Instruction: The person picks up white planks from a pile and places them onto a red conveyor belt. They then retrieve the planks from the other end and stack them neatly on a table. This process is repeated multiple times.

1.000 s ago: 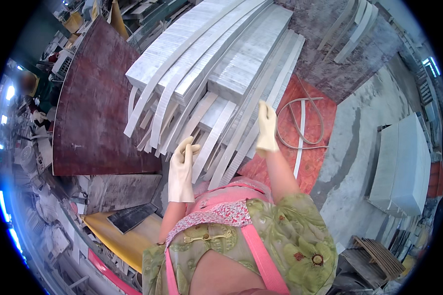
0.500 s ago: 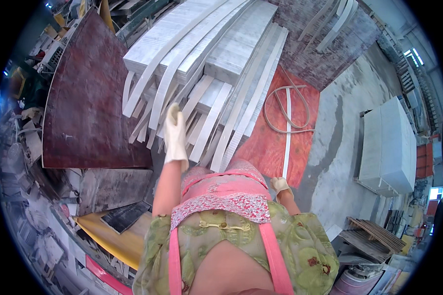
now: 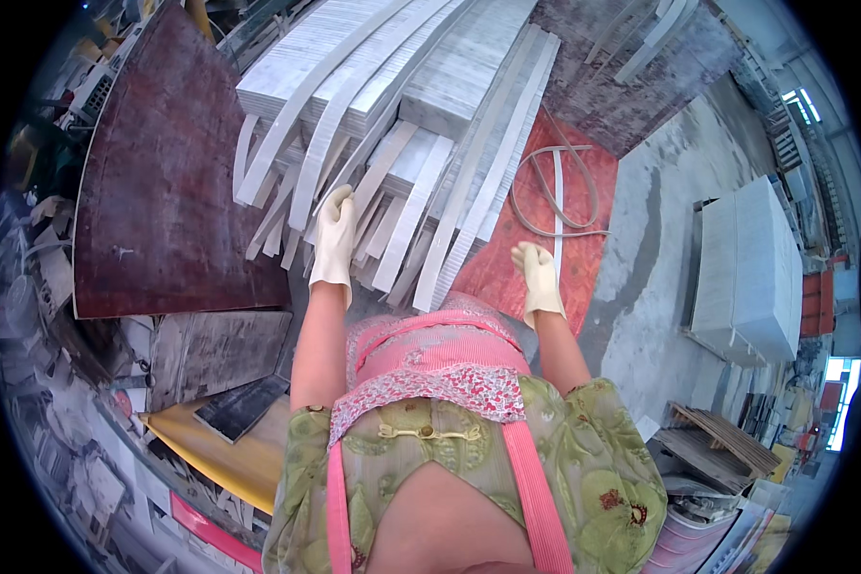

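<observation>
Cream gloves cover both hands. My left hand [image 3: 334, 237] is closed at the near end of a thin pale stone strip [image 3: 371, 143], which slants down off the stack; its fingertips curl over the end. My right hand [image 3: 538, 279] is held up over the red sheet, fingers curled in; whatever they hold, if anything, is hidden. In front lies a stack of grey-white stone slabs [image 3: 454, 81] with several long narrow strips [image 3: 416, 215] draped or resting on it, ends toward me. A looped flat band [image 3: 595, 191] and a straight white strip [image 3: 559, 177] lie beyond my right hand.
A dark red board [image 3: 163, 182] stands left of the stack. The red sheet [image 3: 584, 253] spreads on the right, with a mottled board [image 3: 631, 86] behind it. Farther right stands a large pale covered block [image 3: 748, 277]. Yellow board [image 3: 225, 445] and scraps lie at lower left.
My right hand has risen from beside my hip and moved forward over the red sheet. My left hand stays at the strip ends, its fingers now curled over one. The view has shifted slightly.
</observation>
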Motion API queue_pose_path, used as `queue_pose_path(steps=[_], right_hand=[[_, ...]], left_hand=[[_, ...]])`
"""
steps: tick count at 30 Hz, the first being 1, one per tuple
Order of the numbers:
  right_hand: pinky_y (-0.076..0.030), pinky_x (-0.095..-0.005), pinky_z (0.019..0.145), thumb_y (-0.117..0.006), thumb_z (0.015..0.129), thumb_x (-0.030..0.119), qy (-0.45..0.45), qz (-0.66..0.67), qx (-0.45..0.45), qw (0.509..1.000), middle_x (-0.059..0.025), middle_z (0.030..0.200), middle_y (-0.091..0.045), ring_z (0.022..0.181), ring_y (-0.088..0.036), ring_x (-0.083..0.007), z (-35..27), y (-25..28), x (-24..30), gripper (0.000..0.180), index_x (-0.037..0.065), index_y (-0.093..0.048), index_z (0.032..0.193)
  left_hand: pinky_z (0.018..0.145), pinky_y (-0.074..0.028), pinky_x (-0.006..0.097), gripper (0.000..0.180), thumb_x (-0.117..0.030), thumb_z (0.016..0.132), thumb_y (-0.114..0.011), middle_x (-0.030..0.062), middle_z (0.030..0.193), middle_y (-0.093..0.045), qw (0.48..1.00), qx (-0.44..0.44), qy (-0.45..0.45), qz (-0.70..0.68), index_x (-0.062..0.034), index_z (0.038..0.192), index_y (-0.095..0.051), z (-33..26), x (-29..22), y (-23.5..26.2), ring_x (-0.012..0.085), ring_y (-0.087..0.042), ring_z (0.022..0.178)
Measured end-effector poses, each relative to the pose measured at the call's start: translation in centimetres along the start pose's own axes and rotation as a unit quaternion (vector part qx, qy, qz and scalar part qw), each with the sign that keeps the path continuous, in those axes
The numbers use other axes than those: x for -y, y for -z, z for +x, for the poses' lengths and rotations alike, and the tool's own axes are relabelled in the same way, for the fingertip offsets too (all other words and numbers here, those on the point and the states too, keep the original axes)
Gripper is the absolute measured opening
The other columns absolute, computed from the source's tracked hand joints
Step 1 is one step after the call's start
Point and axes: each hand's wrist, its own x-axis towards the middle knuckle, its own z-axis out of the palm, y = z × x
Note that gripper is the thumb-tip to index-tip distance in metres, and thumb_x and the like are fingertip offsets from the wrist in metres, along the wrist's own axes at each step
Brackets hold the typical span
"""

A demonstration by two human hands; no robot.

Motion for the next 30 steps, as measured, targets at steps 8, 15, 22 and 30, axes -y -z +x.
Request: queue_pose_path(steps=[8,15,22,30], right_hand=[[-0.047,-0.0411,0.106,-0.048,0.102,0.038,-0.041,-0.015,0.154,0.987,-0.0202,0.122,-0.068,0.115,-0.066,-0.0297,3.6,-10.5,9.0,0.052,-0.004,-0.055,0.132],[-0.046,-0.0421,0.103,-0.045,0.100,0.049,-0.084,-0.085,0.193,0.974,-0.0177,0.111,-0.069,0.107,-0.066,-0.0302,8.6,-14.7,11.7,0.058,-0.003,-0.061,0.118],[-0.050,-0.0395,0.088,-0.038,0.099,0.048,-0.068,-0.209,0.266,0.939,-0.0177,0.096,-0.072,0.089,-0.069,-0.0278,14.7,-16.4,11.4,0.060,-0.005,-0.065,0.101],[-0.053,-0.0418,0.081,-0.042,0.101,0.044,-0.081,-0.214,0.281,0.932,-0.0193,0.084,-0.072,0.080,-0.070,-0.0291,16.8,-17.6,12.9,0.056,-0.006,-0.065,0.097]], left_hand=[[0.107,-0.042,0.032,0.042,-0.019,0.102,-0.051,0.0165,0.132,-0.064,0.995,0.010,-0.004,0.099,0.0039,0.137,-0.057,5.6,2.5,-2.8,0.0228,-0.058,0.128],[0.108,-0.043,0.036,0.057,-0.032,0.094,-0.052,0.0246,0.134,-0.063,0.970,-0.008,0.021,0.241,0.0038,0.138,-0.056,9.1,1.4,-7.1,0.0329,-0.059,0.129],[0.112,-0.040,0.038,0.062,-0.036,0.093,-0.052,0.0263,0.140,-0.058,0.967,-0.023,0.037,0.252,0.0011,0.143,-0.054,11.6,1.7,-9.6,0.0367,-0.054,0.134],[0.115,-0.036,0.039,0.067,-0.041,0.094,-0.053,0.0261,0.146,-0.053,0.966,-0.040,0.042,0.254,-0.0005,0.147,-0.049,13.2,2.0,-11.7,0.0379,-0.048,0.140]])
